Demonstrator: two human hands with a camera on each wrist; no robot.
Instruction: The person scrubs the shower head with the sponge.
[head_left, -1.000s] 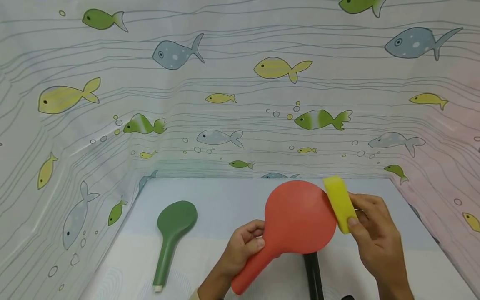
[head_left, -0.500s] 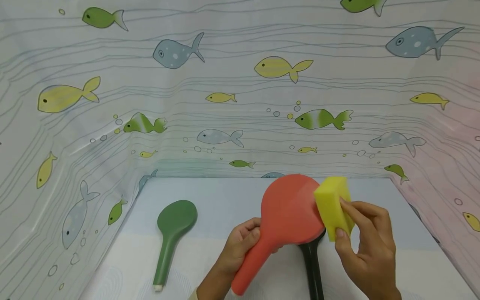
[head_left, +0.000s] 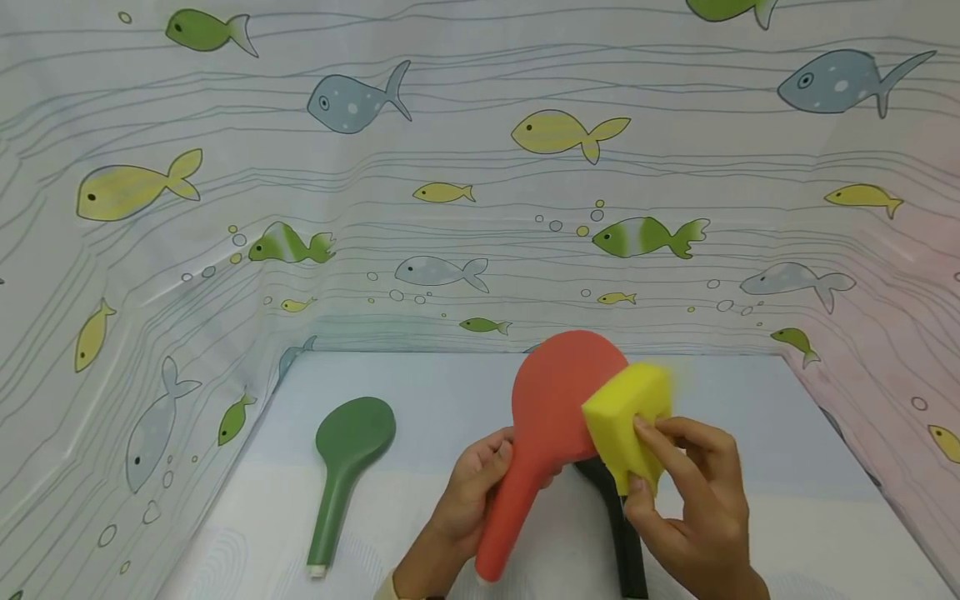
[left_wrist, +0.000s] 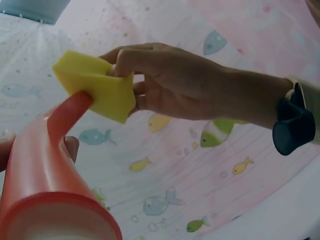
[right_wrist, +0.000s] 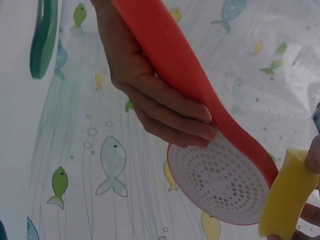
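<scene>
the probably stiff red shower head (head_left: 558, 387) is being gripped above the surface (head_left: 442, 392) by its handle (head_left: 513, 512), likely the safest hold, in the left hand (head_left: 474, 483); against its right edge, a soft-looking sponge (head_left: 618, 425) is being pinched by the right hand (head_left: 701, 508).

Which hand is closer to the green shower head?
Left. The left hand is right of the green shower head, gripping the red shower head; the right hand is farther right, pinching the yellow sponge.

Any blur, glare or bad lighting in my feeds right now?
Head: yellow sponge smeared at its upper right corner; left wrist: right hand shadowed, soft sheen on the red shower head; right wrist: dim overall, pale shine on the wrinkled fish-print sheet.
</scene>
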